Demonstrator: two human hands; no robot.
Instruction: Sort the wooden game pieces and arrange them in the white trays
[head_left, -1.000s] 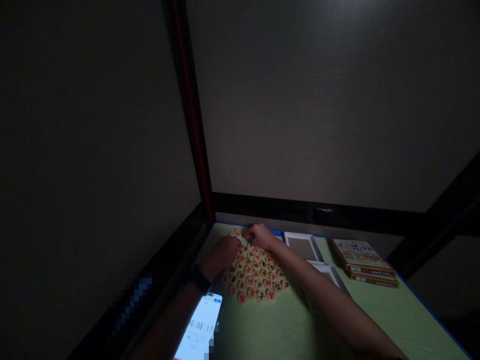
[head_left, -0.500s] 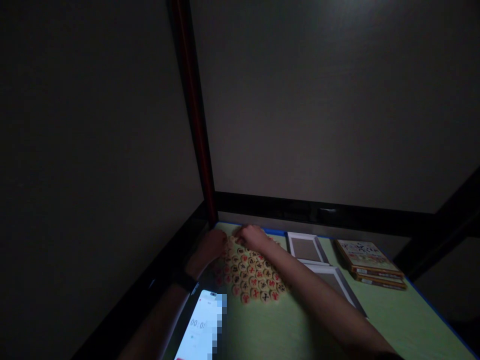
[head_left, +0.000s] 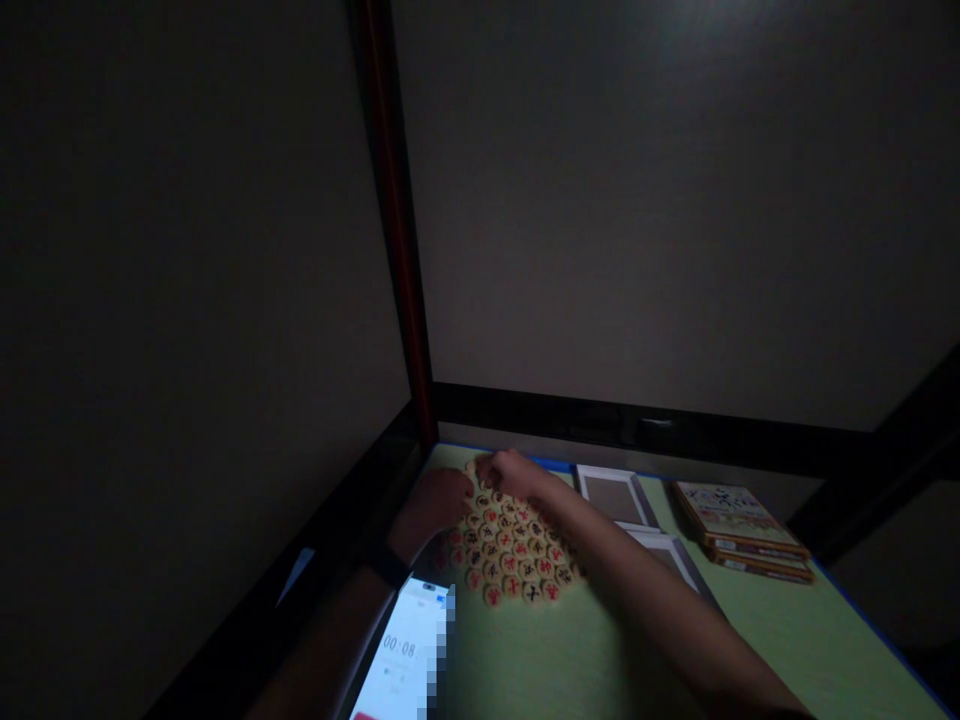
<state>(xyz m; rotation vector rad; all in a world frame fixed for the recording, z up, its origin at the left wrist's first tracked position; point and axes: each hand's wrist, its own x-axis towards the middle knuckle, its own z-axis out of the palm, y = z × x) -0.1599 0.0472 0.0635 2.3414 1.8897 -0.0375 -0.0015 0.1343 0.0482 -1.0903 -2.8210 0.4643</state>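
My left hand (head_left: 444,498) and right hand (head_left: 514,473) curl at the far part of the xiangqi pieces (head_left: 507,541), clustered on the green bench (head_left: 517,660). I cannot tell whether either grip holds one.

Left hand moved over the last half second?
Yes, the left hand has shifted right, judged against the dark red corner post.

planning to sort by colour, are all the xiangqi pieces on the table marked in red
No, the xiangqi pieces spread on the green tabletop show both red and black characters.
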